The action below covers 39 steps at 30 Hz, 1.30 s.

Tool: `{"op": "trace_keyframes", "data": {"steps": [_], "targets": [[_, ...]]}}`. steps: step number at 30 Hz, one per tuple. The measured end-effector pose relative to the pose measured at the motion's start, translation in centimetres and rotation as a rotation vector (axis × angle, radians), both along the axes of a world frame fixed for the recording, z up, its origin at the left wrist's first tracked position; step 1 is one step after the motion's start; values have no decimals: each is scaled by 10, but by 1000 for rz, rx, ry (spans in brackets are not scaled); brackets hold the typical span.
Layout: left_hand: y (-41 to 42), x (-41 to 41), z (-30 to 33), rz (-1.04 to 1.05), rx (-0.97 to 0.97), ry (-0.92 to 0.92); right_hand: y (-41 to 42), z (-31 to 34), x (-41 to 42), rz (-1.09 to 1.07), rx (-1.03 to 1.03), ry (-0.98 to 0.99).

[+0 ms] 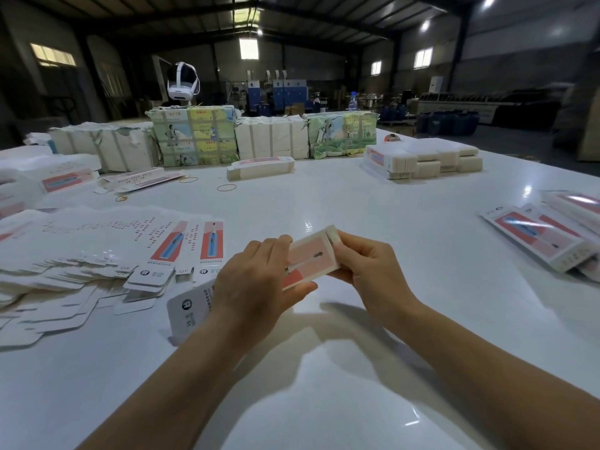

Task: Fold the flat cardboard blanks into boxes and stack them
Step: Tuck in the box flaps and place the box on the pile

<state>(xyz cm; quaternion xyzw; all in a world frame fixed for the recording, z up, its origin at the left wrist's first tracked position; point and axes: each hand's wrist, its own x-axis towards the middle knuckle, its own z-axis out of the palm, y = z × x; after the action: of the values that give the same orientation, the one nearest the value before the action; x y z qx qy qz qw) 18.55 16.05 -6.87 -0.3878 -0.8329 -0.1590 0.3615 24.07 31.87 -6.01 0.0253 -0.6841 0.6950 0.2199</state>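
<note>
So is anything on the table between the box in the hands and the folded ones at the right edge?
Nothing visible: bare white table separates the box, held by both hands, from the folded boxes.

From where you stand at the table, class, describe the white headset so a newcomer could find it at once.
Start at the row of strapped paper bundles along the far edge of the white table. Behind the left illustrated bundle rises the headset. It alone is glossy white plastic, with a dark centre and looping straps.
</note>
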Motion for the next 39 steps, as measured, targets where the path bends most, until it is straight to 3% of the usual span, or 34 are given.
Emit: {"op": "trace_keyframes", "data": {"steps": [8,19,26,30,36,39], "targets": [[5,-1,0,17,-46,38,0,-7,-1,-223,309,-7],[8,12,3,112,-61,-15,-14,-11,5,-296,707,37],[2,13,11,170,-123,2,-16,-14,4,-212,703,-45],[-1,10,13,90,-144,-15,-16,-9,3,-152,702,-30],[-13,-7,6,-135,-187,-34,-1,-8,4,-13,1212,134],[-21,-24,-4,-127,-179,-39,-2,-13,3,-35,1324,204]]}}
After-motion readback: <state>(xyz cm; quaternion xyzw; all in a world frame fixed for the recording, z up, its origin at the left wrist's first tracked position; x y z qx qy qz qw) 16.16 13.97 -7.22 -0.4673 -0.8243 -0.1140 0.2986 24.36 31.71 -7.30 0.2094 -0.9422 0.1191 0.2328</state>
